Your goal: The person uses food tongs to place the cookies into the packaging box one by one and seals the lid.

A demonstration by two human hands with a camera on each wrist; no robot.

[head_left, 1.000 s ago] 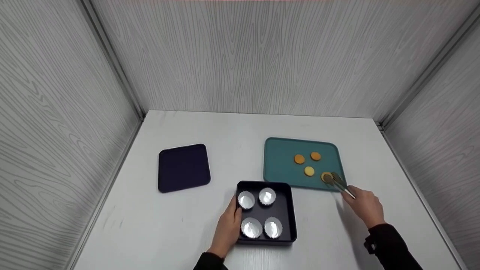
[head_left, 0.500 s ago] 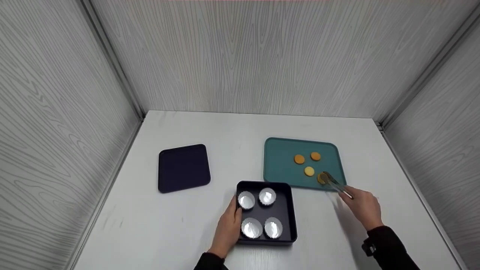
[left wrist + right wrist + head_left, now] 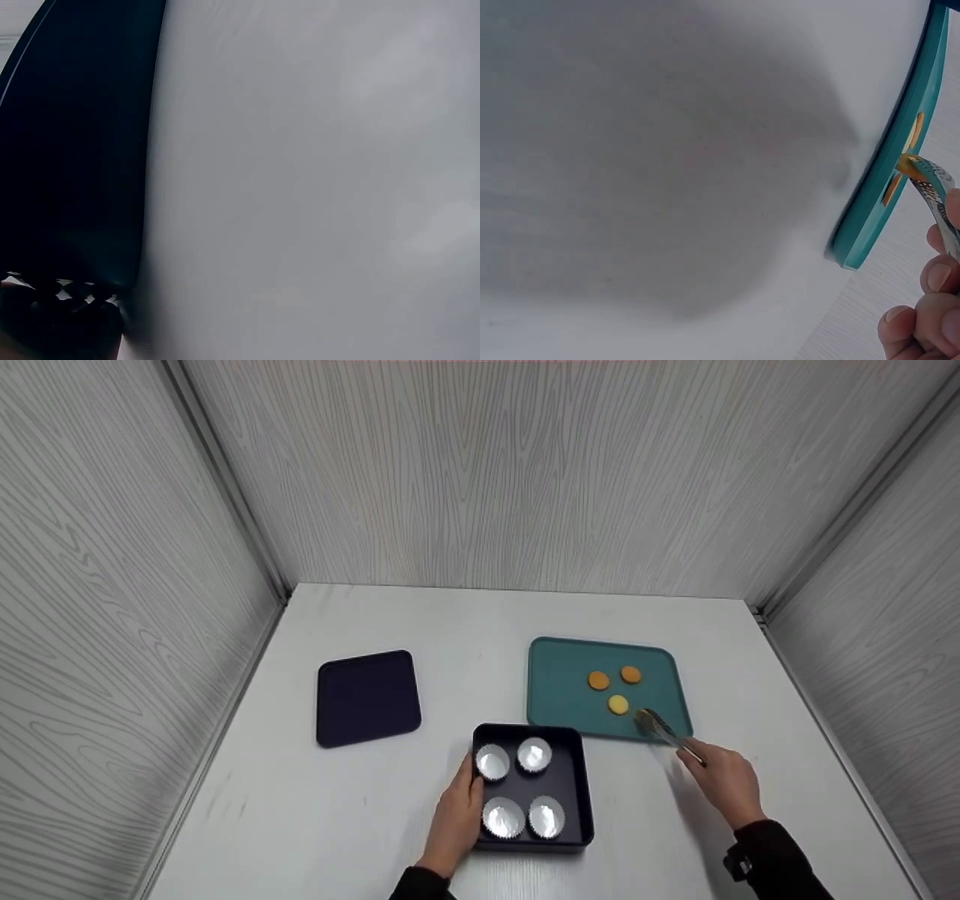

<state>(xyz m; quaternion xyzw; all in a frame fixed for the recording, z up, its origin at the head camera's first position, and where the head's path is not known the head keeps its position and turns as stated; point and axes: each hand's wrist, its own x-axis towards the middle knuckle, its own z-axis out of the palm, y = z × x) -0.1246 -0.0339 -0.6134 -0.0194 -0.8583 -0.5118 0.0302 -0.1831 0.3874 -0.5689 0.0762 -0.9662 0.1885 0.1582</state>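
Observation:
My left hand [image 3: 456, 817] grips the left wall of a dark square baking pan [image 3: 576, 787], thumb over its rim. Several silver foil cupcake cups [image 3: 534, 755] stand inside. My right hand [image 3: 726, 784] holds metal tongs [image 3: 675, 739] over the near right part of a teal tray [image 3: 559, 682]. Between the tips of the tongs is a round orange-brown cookie [image 3: 907, 166], partly covered by them. Two orange cookies [image 3: 598, 680] and a yellow cookie [image 3: 618, 705] lie on the tray. Dark surfaces fill the left side of the left wrist view, where the hand barely shows.
A flat dark purple square tray [image 3: 367, 699] lies at the left on the white table [image 3: 262, 795]. Grey wood-grain panels [image 3: 480, 472] enclose the table at the back and both sides. The teal tray's near edge is close behind the baking pan's far right corner.
The tongs have moved slightly left and their tips have drawn together on the cookie, which shifted left with them. My left hand and the baking pan have stayed in place.

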